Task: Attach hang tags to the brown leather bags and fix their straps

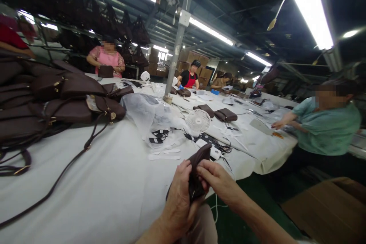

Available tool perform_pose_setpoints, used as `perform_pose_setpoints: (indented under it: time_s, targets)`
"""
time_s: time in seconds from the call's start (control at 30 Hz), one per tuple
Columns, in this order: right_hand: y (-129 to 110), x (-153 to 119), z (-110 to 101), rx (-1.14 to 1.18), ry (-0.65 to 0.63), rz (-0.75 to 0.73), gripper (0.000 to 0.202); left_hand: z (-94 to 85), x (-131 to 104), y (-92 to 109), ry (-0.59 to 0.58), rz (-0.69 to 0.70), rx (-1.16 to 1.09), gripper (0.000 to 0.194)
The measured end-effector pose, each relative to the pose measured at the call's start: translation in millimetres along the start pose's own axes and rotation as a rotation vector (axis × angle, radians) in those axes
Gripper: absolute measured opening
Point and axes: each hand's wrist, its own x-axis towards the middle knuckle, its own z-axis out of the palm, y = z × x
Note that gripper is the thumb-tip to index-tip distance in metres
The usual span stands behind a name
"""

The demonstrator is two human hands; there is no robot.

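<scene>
A small dark brown bag (200, 155) is held up at the table's near edge, tilted, between my two hands. My left hand (180, 194) wraps round its left side, fingers closed on it. With thumb and fingers pinched at the bag's right side, my right hand (213, 177) grips a spot near its opening. What exactly the right fingertips pinch is hidden. Just beyond the bag are a white fan (198, 122), white strips (165, 154) and black tags (158, 137).
Brown bags (76, 85) with straps lie piled at the left. A clear plastic bag (147, 110) lies by a grey post (175, 53). Two brown bags (225, 114) rest beyond the fan. A person in green (328, 122) works at the right; other people stand across the table.
</scene>
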Motion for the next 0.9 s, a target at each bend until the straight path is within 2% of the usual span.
perform_pose_setpoints:
  time_s: [0.13, 0.2, 0.3, 0.43, 0.53, 0.67, 0.8, 0.9]
  targets:
    - [-12.5, 5.4, 6.4, -0.015, -0.154, 0.026, 0.037, -30.5, 8.8, -7.2, -0.07, 0.078, 0.086, 0.074]
    - [-14.6, 10.6, 14.7, 0.004, -0.164, 0.066, 0.037, -45.0, 10.2, -11.8, -0.099, 0.092, 0.101, 0.073]
    - [-13.3, 19.1, 36.2, 0.051, -0.142, 0.028, 0.038, -56.3, 7.4, -18.6, -0.046, 0.047, 0.072, 0.07]
    - [-16.7, 26.7, 56.5, -0.018, -0.175, -0.057, 0.033, -61.7, 4.7, -25.1, -0.001, -0.028, -0.026, 0.064]
    - [-26.5, 32.9, 51.3, -0.131, -0.204, -0.072, 0.03, -62.5, 9.8, -27.5, 0.023, -0.134, -0.116, 0.06]
    - [-36.3, 39.8, 40.2, -0.202, -0.176, -0.117, 0.027, -53.6, 13.1, -31.6, 0.146, -0.276, -0.189, 0.048]
    - [-34.7, 41.0, 55.0, -0.069, -0.222, -0.102, 0.025, -47.1, 8.6, -37.8, 0.214, -0.252, -0.213, 0.053]
    - [-32.8, 44.7, 73.9, -0.045, -0.196, -0.144, 0.023, -55.2, 12.6, -38.4, 0.169, -0.258, -0.254, 0.05]
